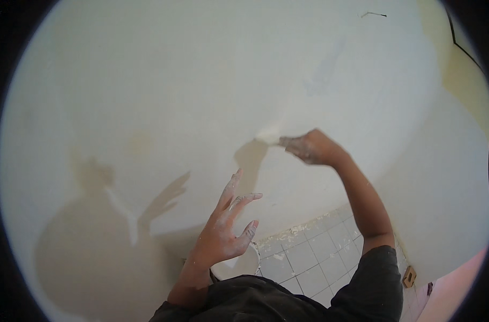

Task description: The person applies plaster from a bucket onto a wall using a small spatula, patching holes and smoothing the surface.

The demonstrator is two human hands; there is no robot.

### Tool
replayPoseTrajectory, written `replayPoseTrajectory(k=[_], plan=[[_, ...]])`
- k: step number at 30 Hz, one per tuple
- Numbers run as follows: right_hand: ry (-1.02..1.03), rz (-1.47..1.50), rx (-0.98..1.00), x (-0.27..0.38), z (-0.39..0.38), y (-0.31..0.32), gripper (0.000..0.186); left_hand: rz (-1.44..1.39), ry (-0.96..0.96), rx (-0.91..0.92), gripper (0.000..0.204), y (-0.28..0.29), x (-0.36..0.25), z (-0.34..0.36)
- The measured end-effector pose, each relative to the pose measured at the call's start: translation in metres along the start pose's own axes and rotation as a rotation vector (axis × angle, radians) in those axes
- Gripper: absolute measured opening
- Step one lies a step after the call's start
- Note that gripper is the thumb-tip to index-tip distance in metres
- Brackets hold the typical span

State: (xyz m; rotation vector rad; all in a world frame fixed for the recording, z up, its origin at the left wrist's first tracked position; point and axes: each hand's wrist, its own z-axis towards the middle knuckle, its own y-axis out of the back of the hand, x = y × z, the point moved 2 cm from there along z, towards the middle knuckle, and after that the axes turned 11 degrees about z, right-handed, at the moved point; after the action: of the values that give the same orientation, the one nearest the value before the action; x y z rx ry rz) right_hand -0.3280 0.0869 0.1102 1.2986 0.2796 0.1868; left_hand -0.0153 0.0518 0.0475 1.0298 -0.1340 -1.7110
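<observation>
My right hand is closed on a small pale tool and holds it against the white wall. The tool is whitish and blurred, so its exact kind is unclear. White smears cover the fingers of that hand. To the lower left, my left hand is raised in front of the wall with its fingers spread and nothing in them. White residue coats these fingers too. Below the left hand, partly hidden by it and by my dark shirt, stands a round white bucket.
The grey tiled floor meets the wall, with white spatters along the edge. A brown block with an opening lies at the lower right, near a pink surface. Thin wires stick out of the wall at the top right.
</observation>
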Motion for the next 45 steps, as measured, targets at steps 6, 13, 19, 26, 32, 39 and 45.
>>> replayPoseTrajectory(k=[6, 13, 19, 26, 32, 39, 45], plan=[[0.152, -0.140, -0.334, 0.002, 0.027, 0.107, 0.037, -0.021, 0.001, -0.008, 0.046, -0.009, 0.013, -0.012], [0.002, -0.306, -0.672, 0.001, 0.017, 0.130, 0.046, 0.003, 0.039, 0.038, 0.045, -0.020, 0.015, -0.015], [-0.048, -0.046, -0.393, 0.010, -0.013, -0.013, 0.054, 0.011, 0.061, 0.030, 0.040, -0.021, 0.011, -0.021], [-0.192, 0.444, -0.055, 0.063, -0.096, -0.160, 0.035, -0.406, -0.192, 0.160, 0.023, -0.035, -0.005, -0.021], [-0.407, 0.823, -0.158, 0.114, -0.162, -0.242, 0.030, -1.099, -0.655, 0.528, 0.009, -0.059, -0.049, -0.029], [-0.546, 0.925, -0.125, 0.140, -0.232, -0.302, 0.039, -1.082, -0.692, 0.608, 0.007, -0.091, -0.069, -0.028], [-0.591, 1.034, -0.105, 0.159, -0.256, -0.320, 0.034, -0.346, -0.304, -0.572, 0.012, -0.088, -0.095, -0.097]])
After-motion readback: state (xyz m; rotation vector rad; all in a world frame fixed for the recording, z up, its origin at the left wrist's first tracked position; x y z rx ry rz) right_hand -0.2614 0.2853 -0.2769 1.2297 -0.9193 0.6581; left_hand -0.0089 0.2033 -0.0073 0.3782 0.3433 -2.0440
